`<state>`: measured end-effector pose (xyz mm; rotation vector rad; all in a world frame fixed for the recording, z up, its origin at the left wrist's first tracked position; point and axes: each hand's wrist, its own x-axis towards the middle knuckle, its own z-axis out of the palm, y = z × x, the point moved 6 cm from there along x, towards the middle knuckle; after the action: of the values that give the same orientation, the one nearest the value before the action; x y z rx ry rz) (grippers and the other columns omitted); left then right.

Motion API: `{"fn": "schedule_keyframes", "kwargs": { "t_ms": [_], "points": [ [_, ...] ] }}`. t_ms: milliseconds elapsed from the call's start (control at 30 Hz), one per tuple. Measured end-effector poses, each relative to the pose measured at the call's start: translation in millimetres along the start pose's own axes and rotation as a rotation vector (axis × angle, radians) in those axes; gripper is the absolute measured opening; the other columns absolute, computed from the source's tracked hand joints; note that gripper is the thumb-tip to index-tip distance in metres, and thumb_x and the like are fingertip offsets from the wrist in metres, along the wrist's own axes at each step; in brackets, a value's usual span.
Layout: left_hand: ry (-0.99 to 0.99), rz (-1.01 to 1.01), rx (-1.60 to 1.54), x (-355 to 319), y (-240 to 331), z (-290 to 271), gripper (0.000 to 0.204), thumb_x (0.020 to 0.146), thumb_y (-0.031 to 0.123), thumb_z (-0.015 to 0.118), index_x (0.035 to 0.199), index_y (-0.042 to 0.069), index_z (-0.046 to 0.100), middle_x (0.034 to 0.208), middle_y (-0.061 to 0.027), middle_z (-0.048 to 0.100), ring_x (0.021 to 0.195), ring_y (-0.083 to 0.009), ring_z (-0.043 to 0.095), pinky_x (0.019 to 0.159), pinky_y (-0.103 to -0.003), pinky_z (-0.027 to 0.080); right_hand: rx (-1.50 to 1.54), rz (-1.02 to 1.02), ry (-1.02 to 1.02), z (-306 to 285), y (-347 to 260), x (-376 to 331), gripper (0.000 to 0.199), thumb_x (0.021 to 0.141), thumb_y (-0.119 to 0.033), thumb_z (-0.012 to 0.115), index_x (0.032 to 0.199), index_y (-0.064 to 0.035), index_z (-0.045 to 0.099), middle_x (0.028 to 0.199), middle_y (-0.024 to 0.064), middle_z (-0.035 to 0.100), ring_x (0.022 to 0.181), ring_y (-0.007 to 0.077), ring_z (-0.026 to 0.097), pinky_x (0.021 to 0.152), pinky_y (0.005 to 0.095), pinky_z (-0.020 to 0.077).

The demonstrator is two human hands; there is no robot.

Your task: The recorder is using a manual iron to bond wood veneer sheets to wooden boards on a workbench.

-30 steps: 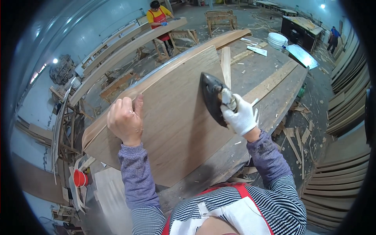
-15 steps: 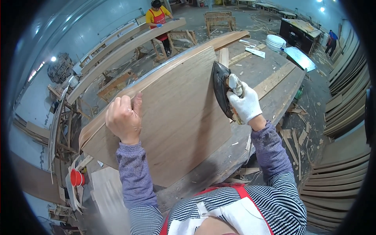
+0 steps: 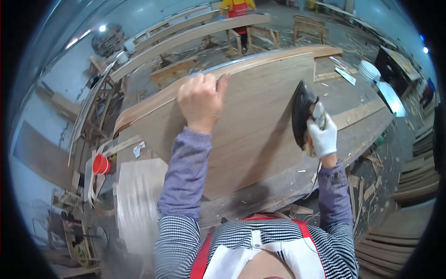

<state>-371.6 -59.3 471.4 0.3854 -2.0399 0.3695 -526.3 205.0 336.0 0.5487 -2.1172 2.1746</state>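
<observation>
A thin wood veneer sheet (image 3: 246, 102) lies across the work surface in front of me, along a curved wooden strip (image 3: 139, 107) at its far side. My right hand (image 3: 324, 139), in a white glove, grips the handle of a dark clothes iron (image 3: 299, 114). The iron is tipped on its side over the sheet's right part, and a long shadow falls to its left. Bare and curled, my left hand (image 3: 200, 103) is over the sheet's far left edge with its thumb sticking up. Its fingertips are hidden, so I cannot tell whether they pinch the edge.
A red bucket (image 3: 101, 164) and a pale veneer piece (image 3: 139, 190) are at the left. White tubs (image 3: 369, 72) stand at the far right. Past the strip, a person in a red apron (image 3: 238, 11) stands by a long beam (image 3: 195, 35). Curved boards (image 3: 413, 186) are stacked at right.
The view has swung, so the bench appears further right and higher. My left hand has moved rightward along the sheet's edge. The iron has shifted slightly left over the sheet, still in my right hand.
</observation>
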Motion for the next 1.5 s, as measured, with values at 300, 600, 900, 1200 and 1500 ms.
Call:
{"fn": "schedule_keyframes", "kwargs": {
  "t_ms": [300, 600, 900, 1200, 1500],
  "points": [
    [-0.593, -0.143, -0.312, 13, -85, -15, 0.052, 0.099, 0.047, 0.043, 0.083, 0.003, 0.066, 0.081, -0.0170, 0.066, 0.074, -0.0311, 0.064, 0.069, -0.039, 0.049, -0.161, 0.098, -0.418, 55, 26, -123, 0.026, 0.080, -0.011, 0.067, 0.103, 0.0002, 0.064, 0.072, 0.0031, 0.063, 0.060, 0.0065, 0.057, 0.056, 0.0258, 0.0493],
    [-0.654, -0.621, -0.965, -47, -210, -30, 0.050, 0.095, 0.048, 0.054, 0.087, 0.002, 0.071, 0.077, -0.0035, 0.067, 0.070, -0.0088, 0.060, 0.064, -0.027, 0.048, -0.231, 0.290, -0.522, 83, 33, -177, 0.025, 0.079, -0.013, 0.068, 0.099, 0.0014, 0.063, 0.068, 0.0071, 0.064, 0.051, 0.0117, 0.059, 0.050, 0.0290, 0.0491],
    [-0.306, -0.854, -1.464, -82, -212, -21, 0.026, 0.083, 0.033, 0.077, 0.085, 0.007, 0.070, 0.076, 0.0041, 0.062, 0.070, -0.0042, 0.054, 0.065, -0.023, 0.044, -0.451, -0.107, -0.673, 137, 36, -206, 0.026, 0.080, -0.014, 0.068, 0.101, -0.0005, 0.063, 0.075, 0.0169, 0.066, 0.064, 0.0232, 0.068, 0.057, 0.0332, 0.0512],
    [0.167, -1.026, -1.503, -112, -204, -12, 0.025, 0.082, 0.034, 0.078, 0.088, 0.012, 0.068, 0.088, 0.0069, 0.060, 0.088, -0.0039, 0.048, 0.087, -0.022, 0.034, -0.443, -0.073, -0.657, 168, 50, -224, 0.026, 0.079, -0.016, 0.067, 0.099, -0.0005, 0.063, 0.078, 0.0222, 0.065, 0.077, 0.0342, 0.069, 0.069, 0.0362, 0.0526],
    [0.188, -0.991, -1.439, -115, -204, -15, 0.028, 0.083, 0.039, 0.077, 0.082, 0.013, 0.066, 0.081, 0.0089, 0.055, 0.082, -0.0044, 0.044, 0.083, -0.022, 0.032, -0.310, -0.003, -0.634, 168, 57, -234, 0.024, 0.079, -0.016, 0.067, 0.097, 0.0000, 0.062, 0.077, 0.0226, 0.065, 0.076, 0.0344, 0.069, 0.066, 0.0368, 0.0522]
  ]
}}
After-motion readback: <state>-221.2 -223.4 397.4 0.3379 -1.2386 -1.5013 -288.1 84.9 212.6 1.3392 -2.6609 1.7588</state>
